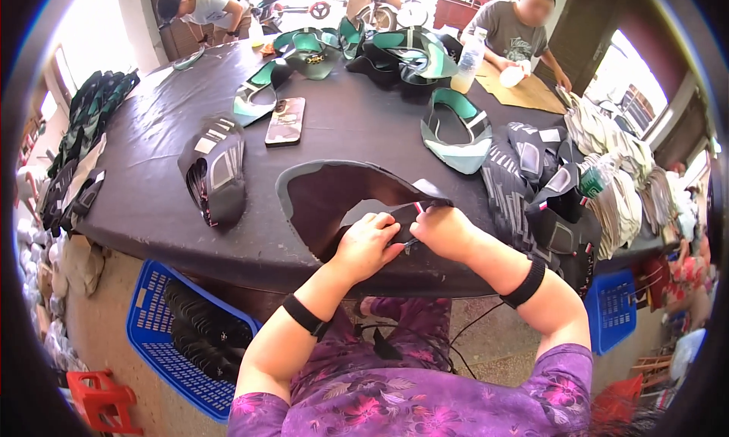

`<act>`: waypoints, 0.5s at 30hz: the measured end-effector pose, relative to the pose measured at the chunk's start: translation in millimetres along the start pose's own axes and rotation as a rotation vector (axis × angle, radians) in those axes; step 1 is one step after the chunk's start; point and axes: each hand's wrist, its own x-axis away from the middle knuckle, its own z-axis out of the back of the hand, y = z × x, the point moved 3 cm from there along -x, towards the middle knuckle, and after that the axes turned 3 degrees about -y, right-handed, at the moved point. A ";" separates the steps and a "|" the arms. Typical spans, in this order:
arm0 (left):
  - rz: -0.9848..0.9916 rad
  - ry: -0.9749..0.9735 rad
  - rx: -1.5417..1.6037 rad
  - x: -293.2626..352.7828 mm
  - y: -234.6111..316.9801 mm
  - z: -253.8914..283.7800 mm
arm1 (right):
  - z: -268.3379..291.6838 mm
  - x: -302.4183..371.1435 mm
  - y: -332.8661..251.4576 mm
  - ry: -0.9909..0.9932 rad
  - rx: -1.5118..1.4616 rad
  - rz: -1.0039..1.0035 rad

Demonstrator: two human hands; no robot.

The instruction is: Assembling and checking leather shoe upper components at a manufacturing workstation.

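Observation:
A dark grey and black shoe upper (pixel 288 198) lies spread in a wide loop at the near edge of the table. My left hand (pixel 370 243) is closed on its near edge, thumb against fingers. Close beside it, my right hand (pixel 443 230) pinches the upper's edge near a small red-and-white tab (pixel 418 208). The right fingertips are partly hidden. To the left stands a folded black and grey shoe upper (pixel 216 171). Beyond my hands is a shoe upper with a green lining (pixel 456 132).
Several green-lined uppers (pixel 414 53) lie at the back, near a bottle (pixel 468 59). A phone (pixel 285 122) rests mid-table. Stacked uppers (pixel 507 190) crowd the right. A blue basket (pixel 144 315) of dark pieces sits below left. Two people work across the table.

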 end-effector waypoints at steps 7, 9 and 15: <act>0.026 -0.055 -0.143 2.9 4.5 -13.4 | -7.0 11.2 -5.4 0.141 -0.050 0.022; 0.057 -0.100 -0.162 0.1 4.1 -14.6 | -6.2 12.2 -2.7 0.212 -0.009 -0.002; 0.029 -0.046 -0.152 -3.4 -2.0 -15.7 | -6.0 12.8 7.2 0.382 -0.001 -0.006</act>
